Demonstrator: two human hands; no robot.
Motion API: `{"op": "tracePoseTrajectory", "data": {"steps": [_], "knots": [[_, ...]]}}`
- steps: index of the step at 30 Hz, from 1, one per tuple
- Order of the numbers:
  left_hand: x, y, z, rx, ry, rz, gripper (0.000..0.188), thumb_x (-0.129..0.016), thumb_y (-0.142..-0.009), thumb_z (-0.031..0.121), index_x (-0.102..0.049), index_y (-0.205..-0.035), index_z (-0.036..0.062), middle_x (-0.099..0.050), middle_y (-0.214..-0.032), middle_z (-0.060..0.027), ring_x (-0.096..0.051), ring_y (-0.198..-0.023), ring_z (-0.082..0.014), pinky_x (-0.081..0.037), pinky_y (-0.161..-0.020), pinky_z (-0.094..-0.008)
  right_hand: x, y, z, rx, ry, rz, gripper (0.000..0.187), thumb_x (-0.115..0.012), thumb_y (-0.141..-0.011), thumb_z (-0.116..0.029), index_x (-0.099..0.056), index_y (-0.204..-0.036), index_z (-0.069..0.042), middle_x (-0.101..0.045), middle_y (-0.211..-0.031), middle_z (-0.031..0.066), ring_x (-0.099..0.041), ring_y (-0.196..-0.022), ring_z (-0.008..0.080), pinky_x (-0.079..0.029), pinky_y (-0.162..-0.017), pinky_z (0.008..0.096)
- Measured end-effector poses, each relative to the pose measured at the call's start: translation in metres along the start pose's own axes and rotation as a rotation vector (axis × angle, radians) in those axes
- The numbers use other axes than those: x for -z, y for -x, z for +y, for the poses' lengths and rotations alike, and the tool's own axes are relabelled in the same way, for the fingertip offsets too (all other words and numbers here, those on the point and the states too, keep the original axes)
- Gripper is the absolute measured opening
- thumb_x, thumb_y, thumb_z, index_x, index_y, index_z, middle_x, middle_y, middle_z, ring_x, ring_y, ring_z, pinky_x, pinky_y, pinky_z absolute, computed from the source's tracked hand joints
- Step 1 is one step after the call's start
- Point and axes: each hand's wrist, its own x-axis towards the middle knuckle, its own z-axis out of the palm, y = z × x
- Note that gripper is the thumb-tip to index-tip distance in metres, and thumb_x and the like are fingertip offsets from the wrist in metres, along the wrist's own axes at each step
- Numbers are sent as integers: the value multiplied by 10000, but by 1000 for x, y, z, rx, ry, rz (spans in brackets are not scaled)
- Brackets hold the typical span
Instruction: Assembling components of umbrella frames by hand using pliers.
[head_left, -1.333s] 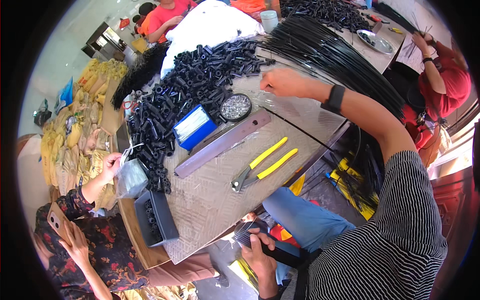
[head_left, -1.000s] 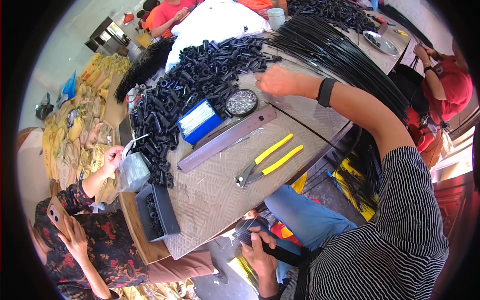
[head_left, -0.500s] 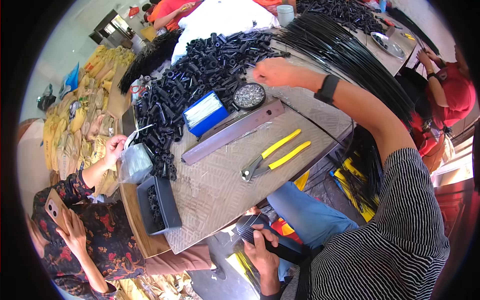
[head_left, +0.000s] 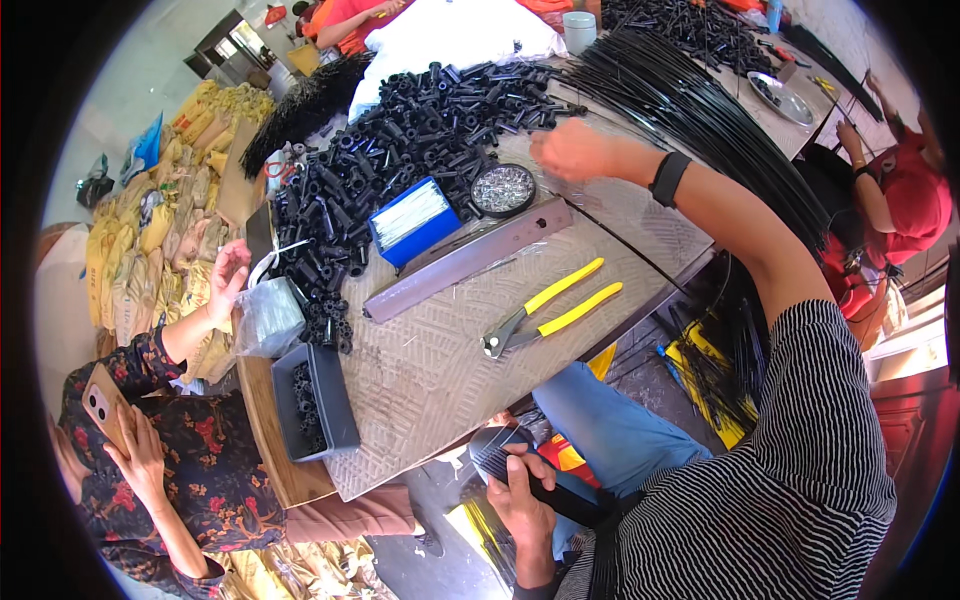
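Note:
Low at the bottom, over my lap, my left hand is closed round a bundle of thin black rods. My right hand, with a black band on its wrist, hovers over the far part of the table beside the heap of short black tubes. Its fingers are curled together, and what they hold, if anything, is hidden. Just left of it sits a round black dish of small clear pieces. A blue box of thin white sticks stands behind a long metal bar. Yellow-handled cutting pliers lie nearer me.
A grey bin with black parts stands at the table's left corner, by a clear plastic bag. Long black rods lie at the back right. At left, a person holds a phone; another person in red works at right.
My right hand has shifted slightly to the right, still curled. My left hand keeps its hold on the rods. The person at left has lifted a hand off the white strip by the bag.

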Motion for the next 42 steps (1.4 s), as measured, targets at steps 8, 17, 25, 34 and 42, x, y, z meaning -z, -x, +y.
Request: {"op": "tracePoseTrajectory", "data": {"steps": [8, 17, 25, 34, 42], "knots": [[2, 1, 0, -19, -10, 8, 170, -485, -908, 177, -468, -963, 17, -449, -622, -46, -408, -495, -125, -346, -467, -249, 22, -45, -4, -383, -713, -190, 158, -534, -732, -183, -611, -712, -46, -624, -695, 124, -605, -631, 294, -473, -570, 378], [6, 3, 2, -27, 22, 41, 168, -451, -911, 147, -469, -971, -8, -457, -617, -72, -427, -501, -145, -365, -466, -263, 3, -36, -4, -303, -86, -226, 145, -530, -731, -157, -597, -740, -29, -633, -767, 147, -632, -721, 307, -503, -606, 400], [8, 1, 1, -15, 15, 23, 171, -485, -908, 180, -471, -953, 16, -449, -620, -48, -414, -495, -130, -350, -473, -256, -13, -32, -12, -173, 146, -106, 88, -564, -695, -133, -595, -708, -52, -621, -673, 123, -635, -694, 286, -496, -574, 391], [9, -1, -1, -18, 22, 26, 167, -486, -907, 178, -467, -955, 19, -447, -620, -46, -411, -494, -128, -349, -467, -254, 17, -51, -4, -448, -441, -157, 215, -568, -711, -210, -641, -819, -39, -643, -822, 136, -623, -767, 296, -491, -638, 405], [8, 0, 3, 1, 24, 35, 167, -484, -908, 181, -464, -961, 24, -445, -623, -44, -406, -497, -123, -345, -468, -244, 7, -36, -10, -369, -13, -289, 162, -565, -704, -119, -601, -842, -42, -636, -814, 141, -630, -791, 303, -492, -637, 421]]}}
